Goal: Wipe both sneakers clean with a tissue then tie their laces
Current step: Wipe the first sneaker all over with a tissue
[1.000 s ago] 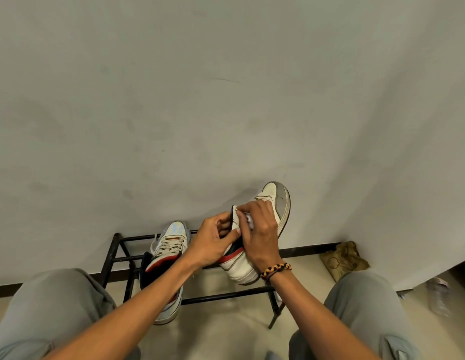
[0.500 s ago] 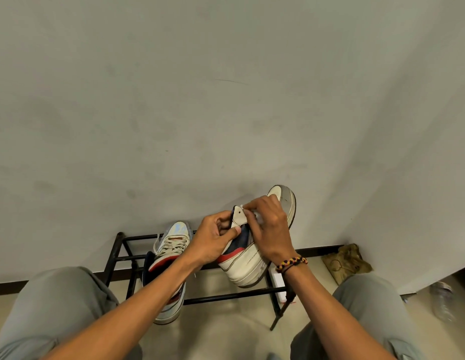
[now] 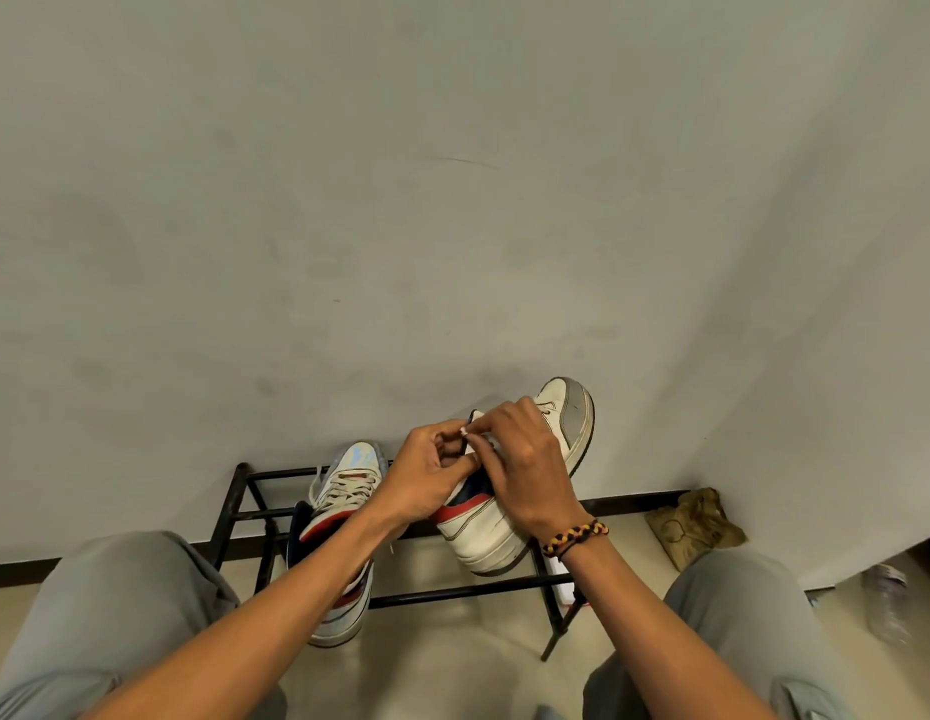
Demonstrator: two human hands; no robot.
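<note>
Wall (image 3: pixel 452 200): grey, plain, scuffed; fills the upper two thirds of the frame, meeting a second wall at the right. Dark skirting along its foot.

Floor (image 3: pixel 452 662): pale, lower centre, between two knees in grey trousers.

Rack (image 3: pixel 452 595): black metal bars, low centre, standing on the floor against the wall.

Left hand (image 3: pixel 421 480): centre of frame, forearm entering from lower left. Fingers curled, thumb and forefinger pinching a small white piece at the collar of the right sneaker; lace or tissue cannot be told.

Right hand (image 3: pixel 525 465): just right of the left hand, fingertips meeting it. Fingers bent over the top of the right sneaker, gripping near its tongue. Braided bracelet (image 3: pixel 574 535) in yellow, red and black on the wrist.

Right sneaker (image 3: pixel 483 537): white with navy and red panel, tilted, toe up toward the wall, heel low over the rack's front bar, held by both hands.

Left sneaker (image 3: pixel 343 491): same colours, laces threaded, lying on the rack at lower centre-left, partly behind the left forearm, toe toward the wall.

Bag (image 3: pixel 696 527): olive cloth, crumpled, on the floor in the right corner.

Bottle (image 3: pixel 889 605): clear plastic, far right edge, blurred.
</note>
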